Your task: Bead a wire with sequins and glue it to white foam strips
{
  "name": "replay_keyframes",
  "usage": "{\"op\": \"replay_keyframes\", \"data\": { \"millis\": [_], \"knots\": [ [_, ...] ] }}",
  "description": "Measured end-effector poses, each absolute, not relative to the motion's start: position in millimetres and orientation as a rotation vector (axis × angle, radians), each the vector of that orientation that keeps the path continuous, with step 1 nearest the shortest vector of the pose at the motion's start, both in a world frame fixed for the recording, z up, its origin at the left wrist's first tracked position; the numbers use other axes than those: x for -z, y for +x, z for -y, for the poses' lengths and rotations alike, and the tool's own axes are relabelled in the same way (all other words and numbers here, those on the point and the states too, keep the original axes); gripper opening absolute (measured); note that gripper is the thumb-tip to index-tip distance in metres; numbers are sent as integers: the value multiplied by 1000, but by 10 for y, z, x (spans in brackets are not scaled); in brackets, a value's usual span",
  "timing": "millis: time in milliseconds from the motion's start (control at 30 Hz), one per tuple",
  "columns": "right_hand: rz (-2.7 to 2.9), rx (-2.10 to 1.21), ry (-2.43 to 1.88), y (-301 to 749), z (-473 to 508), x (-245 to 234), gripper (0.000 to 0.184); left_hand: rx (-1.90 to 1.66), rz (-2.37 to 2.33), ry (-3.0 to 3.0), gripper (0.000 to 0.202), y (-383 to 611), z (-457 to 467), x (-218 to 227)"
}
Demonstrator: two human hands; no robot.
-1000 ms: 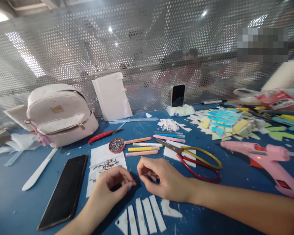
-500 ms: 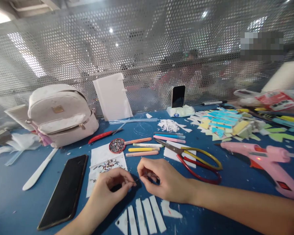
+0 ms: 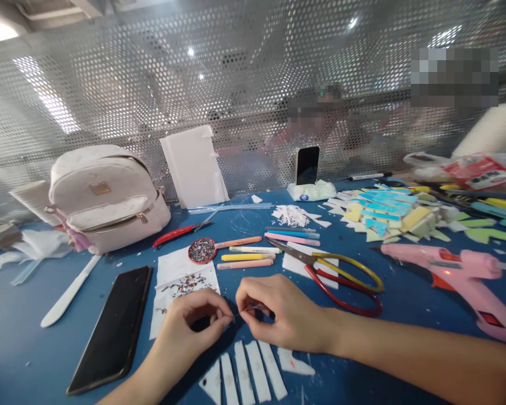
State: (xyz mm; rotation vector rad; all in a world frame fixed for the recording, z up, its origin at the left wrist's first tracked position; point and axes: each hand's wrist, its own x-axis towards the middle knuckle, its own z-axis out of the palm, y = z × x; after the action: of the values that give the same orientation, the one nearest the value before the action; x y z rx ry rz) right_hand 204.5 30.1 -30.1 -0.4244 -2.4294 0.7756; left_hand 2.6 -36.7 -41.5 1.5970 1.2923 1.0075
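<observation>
Fine strand (image 3: 235,316), one: bridging the narrow gap between the hands, pinched in fingertips of left hand (image 3: 180,320) and right hand (image 3: 290,315). White strips (image 3: 258,372), several: nearer the person, on blue tabletop (image 3: 25,349).

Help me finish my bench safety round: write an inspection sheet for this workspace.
Surface: blue tabletop, a pile of white shreds on it.
Job's things: fine strand, too thin to identify.
Clutter: scissors, flat black phone, white backpack, glue gun with an orange light lit.
Hands: left hand and right hand, fingers pinched, strand between them.
Cables: nothing seen.
Surroundings: perforated grey screen behind.
</observation>
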Motion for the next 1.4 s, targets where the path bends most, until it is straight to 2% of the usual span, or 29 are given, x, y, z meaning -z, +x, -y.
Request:
{"op": "replay_keyframes", "data": {
  "millis": [533, 833, 1200, 1400],
  "knots": [
    [2500, -669, -312, 2033, -308, 363, 9, -989, -1407, 1585, 3, 78, 404, 386],
    [2516, -652, -286, 2033, -312, 379, 12, -981, -1418, 1644, 8, 75, 414, 407],
    [2491, -732, -438, 2043, -304, 321, 9, -1029, -1390, 1859, 12, 89, 453, 372],
    [2495, -777, -349, 2042, -302, 323, 11, -1015, -1296, 1993, 15, 91, 482, 368]
  ]
}}
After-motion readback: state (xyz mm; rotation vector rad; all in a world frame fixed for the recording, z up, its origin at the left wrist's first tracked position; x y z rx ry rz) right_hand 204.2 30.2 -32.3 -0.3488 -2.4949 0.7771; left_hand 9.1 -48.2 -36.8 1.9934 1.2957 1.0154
